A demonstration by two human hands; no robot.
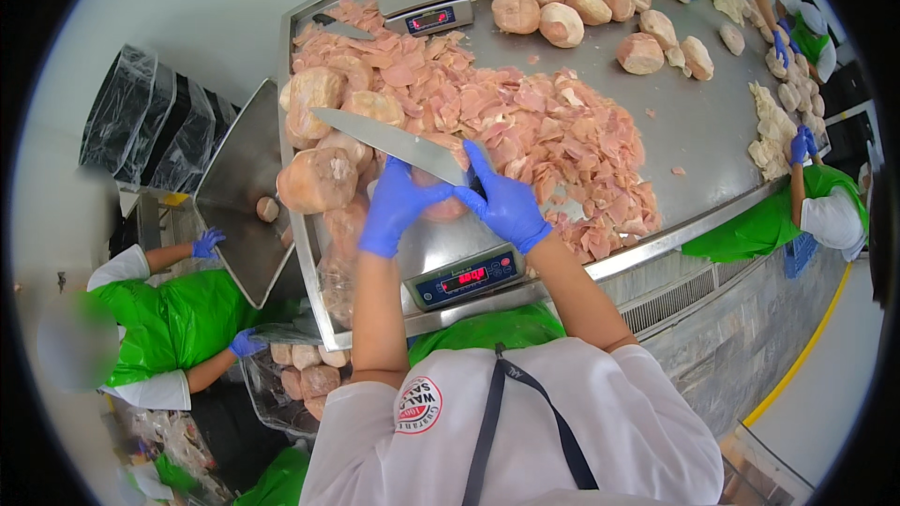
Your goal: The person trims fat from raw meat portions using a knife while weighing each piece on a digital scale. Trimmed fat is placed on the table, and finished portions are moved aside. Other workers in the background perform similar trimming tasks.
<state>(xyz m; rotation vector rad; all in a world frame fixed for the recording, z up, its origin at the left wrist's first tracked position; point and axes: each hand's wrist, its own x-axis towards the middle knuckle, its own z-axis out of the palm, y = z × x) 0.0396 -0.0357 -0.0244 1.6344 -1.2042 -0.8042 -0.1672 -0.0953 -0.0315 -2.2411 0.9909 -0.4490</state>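
My right hand (506,201) is wrapped round the dark handle of a large knife (389,138). Its broad blade points left and lies across a round piece of pink ham (444,209). My left hand (401,206) grips that piece from its left side, its fingers partly hidden under the blade. Both hands wear blue gloves and almost touch at the thumbs. Just below them is a digital scale (464,278) with a lit red display. Thin pink meat slices (562,141) spread in a heap beyond and right of my hands.
Whole ham pieces (319,180) crowd the left rim of the steel table (694,131). Across it stand a second scale (427,14), another knife (342,28) and more hams (562,25). Co-workers in green aprons surround the table; one (178,319) is beside a steel bin (234,197).
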